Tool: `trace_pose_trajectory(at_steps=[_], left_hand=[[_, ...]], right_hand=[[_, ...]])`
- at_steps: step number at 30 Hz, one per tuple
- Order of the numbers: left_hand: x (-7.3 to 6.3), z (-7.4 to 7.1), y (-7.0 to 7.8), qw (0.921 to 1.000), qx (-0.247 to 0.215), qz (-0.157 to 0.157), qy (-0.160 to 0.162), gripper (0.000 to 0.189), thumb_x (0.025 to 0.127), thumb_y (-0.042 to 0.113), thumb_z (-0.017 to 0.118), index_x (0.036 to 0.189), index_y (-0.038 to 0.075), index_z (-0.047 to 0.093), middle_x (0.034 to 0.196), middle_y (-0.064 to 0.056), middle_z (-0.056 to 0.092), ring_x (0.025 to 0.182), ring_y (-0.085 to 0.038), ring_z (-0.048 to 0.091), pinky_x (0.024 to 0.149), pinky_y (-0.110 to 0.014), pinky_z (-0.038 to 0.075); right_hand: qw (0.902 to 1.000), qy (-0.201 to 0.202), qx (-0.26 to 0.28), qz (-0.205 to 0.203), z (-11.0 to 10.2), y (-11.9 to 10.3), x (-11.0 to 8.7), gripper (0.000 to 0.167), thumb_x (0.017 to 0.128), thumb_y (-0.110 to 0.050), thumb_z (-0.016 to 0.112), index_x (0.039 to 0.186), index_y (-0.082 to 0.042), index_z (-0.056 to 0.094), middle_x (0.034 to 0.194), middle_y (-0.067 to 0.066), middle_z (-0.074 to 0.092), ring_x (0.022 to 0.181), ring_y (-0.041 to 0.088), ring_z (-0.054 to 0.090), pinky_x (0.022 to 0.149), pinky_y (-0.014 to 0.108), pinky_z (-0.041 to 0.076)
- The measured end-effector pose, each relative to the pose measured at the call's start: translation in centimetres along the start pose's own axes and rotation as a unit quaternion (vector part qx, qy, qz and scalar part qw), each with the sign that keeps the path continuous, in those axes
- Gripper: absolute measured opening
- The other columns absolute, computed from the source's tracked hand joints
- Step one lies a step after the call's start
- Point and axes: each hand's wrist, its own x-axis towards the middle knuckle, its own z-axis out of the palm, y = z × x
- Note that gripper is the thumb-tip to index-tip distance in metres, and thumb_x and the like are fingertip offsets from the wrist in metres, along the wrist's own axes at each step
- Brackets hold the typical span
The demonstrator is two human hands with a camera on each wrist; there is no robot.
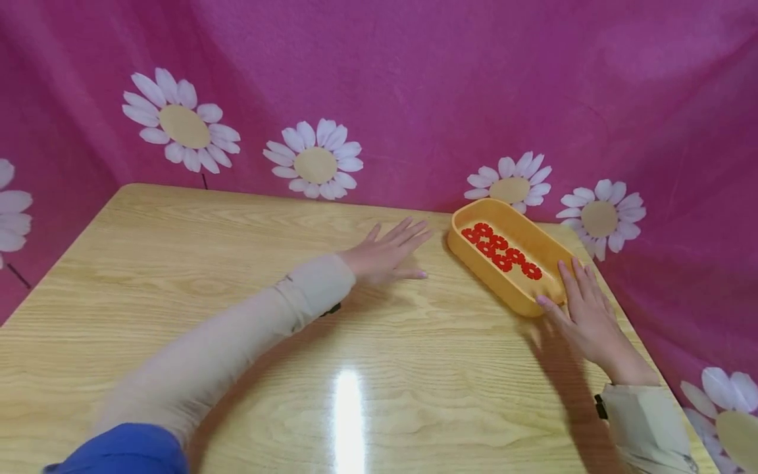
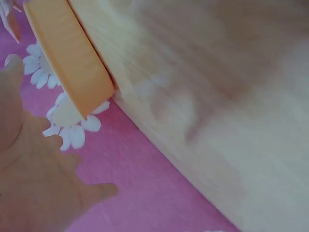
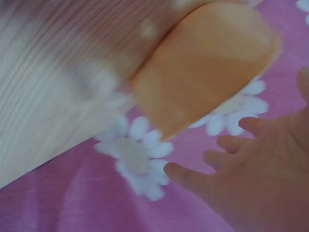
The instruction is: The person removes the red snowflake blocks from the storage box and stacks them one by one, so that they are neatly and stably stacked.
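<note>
An orange oblong tub (image 1: 485,273) stands at the table's back right corner, set at a slant. Several red flower-shaped pieces (image 1: 499,242) lie on its floor in two rough rows. My left hand (image 1: 387,253) is to the left of the tub, fingers spread and straight, with a gap between them and its wall. Over the tub's near right end reaches my right hand (image 1: 589,319), its fingers extended and overlapping the rim in the head view. The tub's outer wall shows in the left wrist view (image 2: 72,53) and, blurred, in the right wrist view. Neither hand holds anything.
The wooden table (image 1: 237,224) has its back edge close behind the tub and its right edge close beside it. A pink cloth (image 1: 408,99) printed with white daisies hangs behind and around the table. A bright light reflection (image 1: 349,421) shows on the near tabletop.
</note>
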Motion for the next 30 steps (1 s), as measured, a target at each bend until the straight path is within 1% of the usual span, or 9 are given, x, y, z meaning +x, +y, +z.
trace_pose_trajectory(at_steps=[4, 8, 10, 12, 16, 19, 21, 26, 30], left_hand=[[3.5, 0.0, 0.9, 0.9996, 0.027, 0.003, -0.002, 0.08, 0.099, 0.061, 0.037, 0.159, 0.026, -0.002, 0.163, 0.006, -0.013, 0.147, -0.015, -0.016, 0.117, -0.058, -0.002], [6.4, 0.4, 1.2, 0.9991, 0.04, -0.006, -0.009, 0.08, 0.099, 0.063, 0.033, 0.158, 0.028, -0.006, 0.163, 0.006, -0.014, 0.147, -0.014, -0.015, 0.116, -0.056, -0.006], [7.6, 0.7, 1.2, 0.9987, 0.048, -0.014, -0.013, 0.079, 0.099, 0.063, 0.032, 0.158, 0.028, -0.006, 0.163, 0.005, -0.013, 0.148, -0.014, -0.013, 0.116, -0.056, -0.007], [8.5, 1.0, 1.2, 0.9982, 0.054, -0.021, -0.014, 0.078, 0.099, 0.062, 0.032, 0.158, 0.027, -0.006, 0.164, 0.005, -0.011, 0.148, -0.013, -0.012, 0.116, -0.055, -0.008], [10.1, 1.6, 0.7, 0.9962, 0.077, -0.037, -0.017, 0.078, 0.099, 0.063, 0.032, 0.158, 0.028, -0.004, 0.163, 0.007, -0.01, 0.148, -0.011, -0.009, 0.117, -0.055, -0.006], [10.9, 1.9, 0.4, 0.9947, 0.092, -0.043, -0.018, 0.079, 0.098, 0.065, 0.032, 0.158, 0.029, -0.003, 0.163, 0.009, -0.011, 0.148, -0.011, -0.009, 0.117, -0.055, -0.005], [11.0, 2.0, 0.3, 0.9947, 0.093, -0.042, -0.016, 0.08, 0.097, 0.065, 0.034, 0.158, 0.029, -0.003, 0.163, 0.008, -0.011, 0.148, -0.011, -0.01, 0.117, -0.056, -0.005], [10.3, 1.6, 0.8, 0.9951, 0.094, -0.031, -0.004, 0.079, 0.099, 0.061, 0.036, 0.159, 0.025, -0.001, 0.164, 0.006, -0.009, 0.149, -0.013, -0.006, 0.117, -0.055, -0.003], [9.9, 1.7, 0.8, 0.9952, 0.093, -0.03, -0.007, 0.079, 0.099, 0.06, 0.037, 0.159, 0.024, 0.0, 0.163, 0.006, -0.01, 0.149, -0.014, -0.007, 0.117, -0.054, -0.004]], right_hand=[[0.9994, -0.006, 0.001, 0.035, -0.4, 2.3, 1.2, 0.08, 0.103, -0.042, 0.042, 0.156, -0.001, -0.002, 0.16, 0.024, -0.013, 0.144, 0.041, -0.019, 0.105, 0.076, -0.004], [0.9984, -0.013, -0.001, 0.056, -0.6, 3.8, 2.1, 0.082, 0.104, -0.044, 0.038, 0.154, 0.003, -0.006, 0.158, 0.027, -0.015, 0.144, 0.042, -0.02, 0.103, 0.077, 0.0], [0.9979, -0.014, -0.001, 0.063, -0.5, 4.2, 2.5, 0.082, 0.104, -0.046, 0.037, 0.153, 0.005, -0.006, 0.157, 0.029, -0.014, 0.144, 0.044, -0.018, 0.103, 0.077, 0.002], [0.9974, -0.018, 0.005, 0.069, -0.4, 4.6, 2.9, 0.083, 0.104, -0.046, 0.036, 0.152, 0.006, -0.008, 0.156, 0.03, -0.016, 0.143, 0.044, -0.018, 0.104, 0.076, 0.001], [0.9973, -0.03, 0.012, 0.066, 0.0, 5.1, 3.3, 0.083, 0.105, -0.046, 0.034, 0.15, 0.011, -0.009, 0.155, 0.033, -0.015, 0.143, 0.046, -0.017, 0.111, 0.066, -0.004], [0.9973, -0.035, 0.018, 0.063, 0.2, 5.4, 3.4, 0.083, 0.105, -0.045, 0.032, 0.148, 0.014, -0.008, 0.154, 0.035, -0.015, 0.143, 0.047, -0.016, 0.114, 0.059, -0.008], [0.9965, -0.036, 0.028, 0.07, 0.3, 5.4, 3.4, 0.083, 0.105, -0.046, 0.031, 0.148, 0.013, -0.009, 0.155, 0.033, -0.017, 0.143, 0.046, -0.017, 0.114, 0.059, -0.008], [0.9956, -0.033, 0.043, 0.076, 0.3, 5.5, 3.4, 0.083, 0.106, -0.046, 0.03, 0.148, 0.012, -0.011, 0.155, 0.031, -0.019, 0.143, 0.045, -0.018, 0.114, 0.059, -0.007], [0.9951, -0.039, 0.048, 0.077, 0.4, 5.7, 3.5, 0.083, 0.105, -0.046, 0.03, 0.148, 0.011, -0.012, 0.155, 0.031, -0.019, 0.143, 0.045, -0.017, 0.114, 0.061, -0.006]])
